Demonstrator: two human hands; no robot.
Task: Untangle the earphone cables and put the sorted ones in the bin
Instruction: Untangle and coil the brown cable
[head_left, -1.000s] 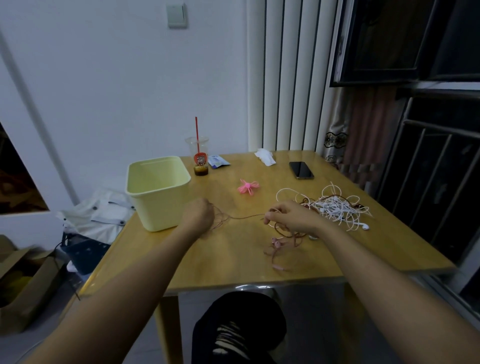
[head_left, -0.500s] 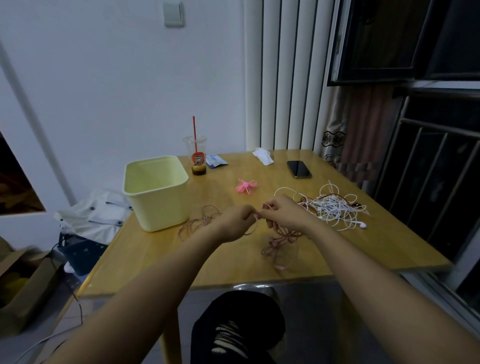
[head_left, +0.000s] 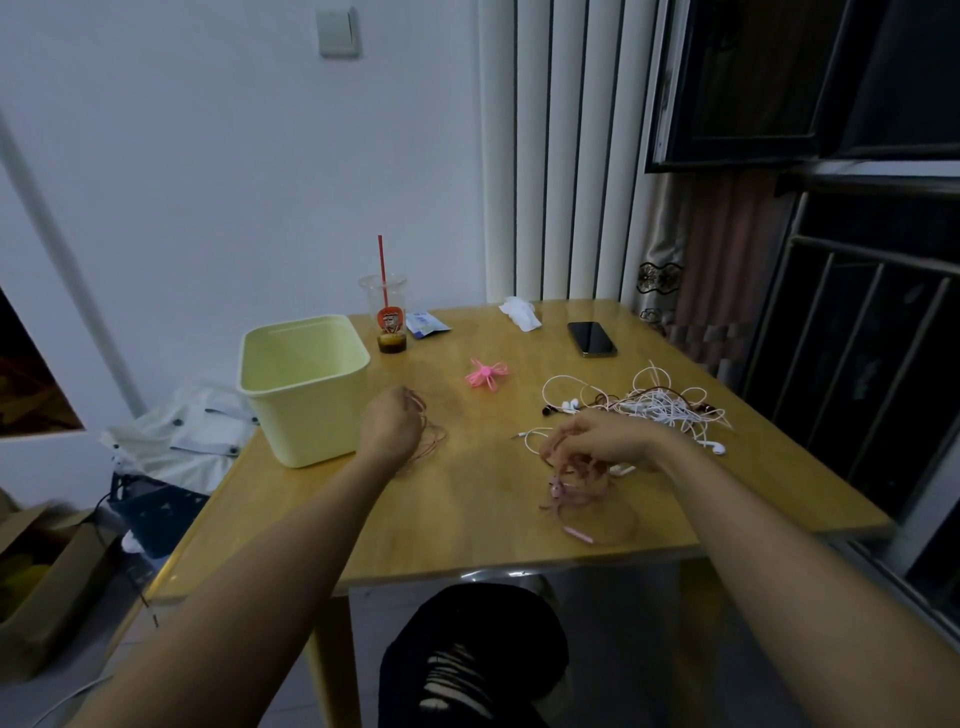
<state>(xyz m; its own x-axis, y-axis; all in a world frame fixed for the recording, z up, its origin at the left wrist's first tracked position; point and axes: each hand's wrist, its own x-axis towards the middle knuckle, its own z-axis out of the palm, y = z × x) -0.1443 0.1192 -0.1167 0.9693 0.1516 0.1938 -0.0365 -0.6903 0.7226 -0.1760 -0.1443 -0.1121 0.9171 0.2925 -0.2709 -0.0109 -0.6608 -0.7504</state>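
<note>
A pale yellow bin (head_left: 304, 387) stands at the table's left side. My left hand (head_left: 390, 427) is just right of it, fingers curled round loops of a thin pink cable (head_left: 428, 434) that trail onto the wood. My right hand (head_left: 597, 441) hovers near the table's middle right, its fingers pinching the tangled pink earphone bundle (head_left: 576, 488) that lies below it, with the plug end nearer the front edge. Behind the right hand lies a heap of tangled white earphones (head_left: 660, 408) with some red-brown cable mixed in.
On the wooden table (head_left: 467, 535) lie a small pink loop tie (head_left: 485, 373), a black phone (head_left: 591, 339), a white tissue (head_left: 521, 313), a blue packet (head_left: 425, 323) and a plastic cup with a red straw (head_left: 387, 317). Clothes and a cardboard box lie on the floor at left.
My hands were together at the table's middle half a second ago; now the left hand has moved left toward the bin with pink cable, and the right has lowered onto the pink bundle.
</note>
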